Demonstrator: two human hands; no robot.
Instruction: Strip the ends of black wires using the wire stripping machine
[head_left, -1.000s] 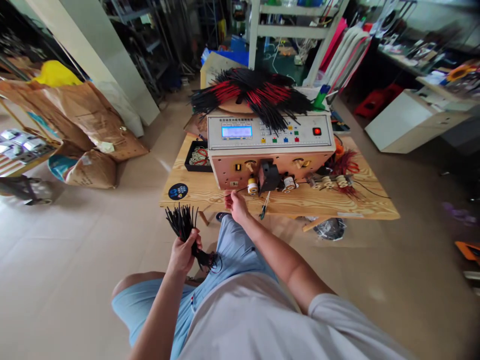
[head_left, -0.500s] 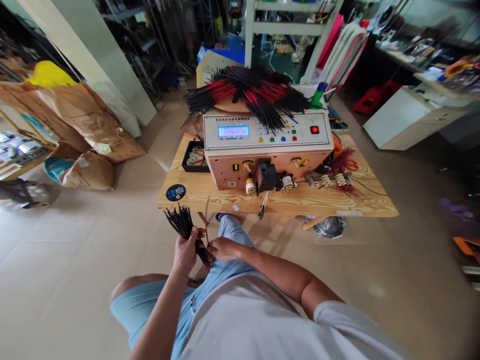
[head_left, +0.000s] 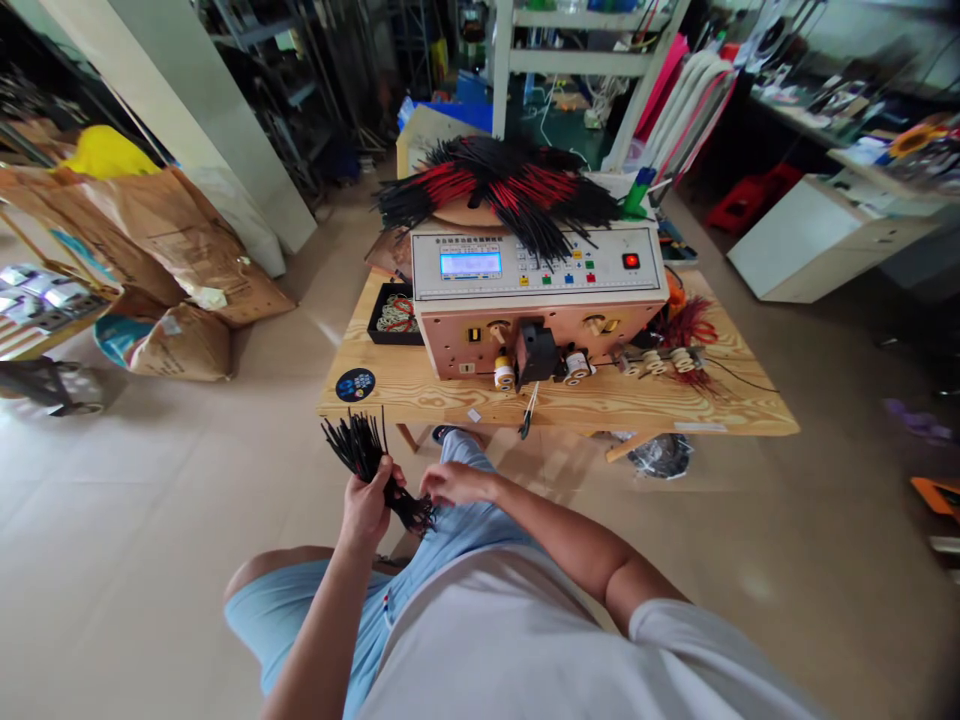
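Observation:
My left hand (head_left: pixel 365 507) is closed round a bundle of short black wires (head_left: pixel 358 446) that fans out above my fist, over my lap. My right hand (head_left: pixel 452 483) hovers just right of the bundle's lower end, fingers curled in a loose pinch; whether it holds a wire I cannot make out. Ahead stands a wire-cutting machine (head_left: pixel 537 300) with a lit blue screen on a wooden table (head_left: pixel 405 385). A heap of red and black cut wires (head_left: pixel 504 190) lies on top of the machine.
A black tray (head_left: pixel 393 312) of small parts sits left of the machine. Small spools (head_left: pixel 664 360) and red wire lie at its right. A pair of tweezers or a pen (head_left: pixel 527 410) rests at the table's front edge. Brown paper sacks (head_left: pixel 176 260) fill the left floor.
My right hand drew back from the table edge near the machine to the bundle in my left hand. The left hand stayed over my lap, gripping the black wires.

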